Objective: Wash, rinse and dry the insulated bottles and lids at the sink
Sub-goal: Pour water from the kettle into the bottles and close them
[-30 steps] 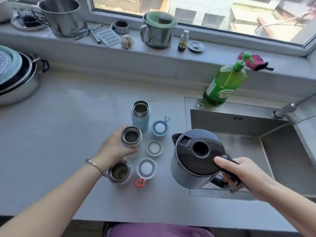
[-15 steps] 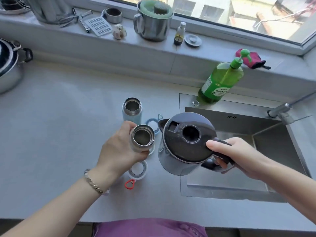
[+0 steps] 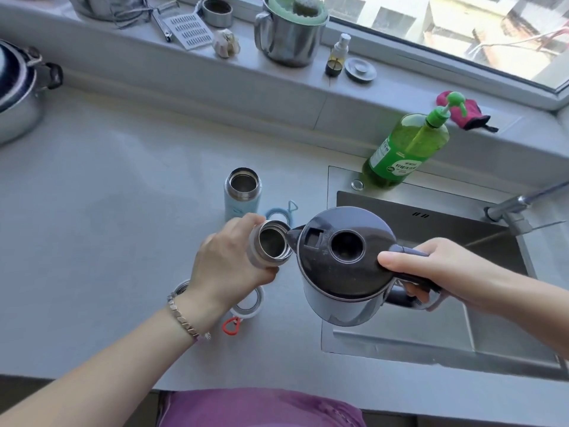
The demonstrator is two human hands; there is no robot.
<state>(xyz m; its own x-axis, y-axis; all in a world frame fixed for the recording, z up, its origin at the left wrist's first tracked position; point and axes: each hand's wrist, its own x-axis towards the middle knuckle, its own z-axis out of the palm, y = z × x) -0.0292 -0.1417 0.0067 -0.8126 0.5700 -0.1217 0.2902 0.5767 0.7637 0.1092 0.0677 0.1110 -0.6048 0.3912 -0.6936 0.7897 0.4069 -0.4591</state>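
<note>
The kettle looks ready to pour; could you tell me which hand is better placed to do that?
Right, likely: the right hand grips the kettle by its handle, spout at the mouth of the bottle the left hand holds.

counter (image 3: 107, 211) | blue bottle (image 3: 242, 195) upright | blue-ringed lid (image 3: 275, 214) beside | red-looped lid (image 3: 248, 306)

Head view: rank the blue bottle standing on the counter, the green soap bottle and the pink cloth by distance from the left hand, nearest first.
1. Blue bottle, just behind the left hand on the counter.
2. Green soap bottle, at the back corner of the sink, to the right.
3. Pink cloth, on the sill behind the soap bottle.
</note>
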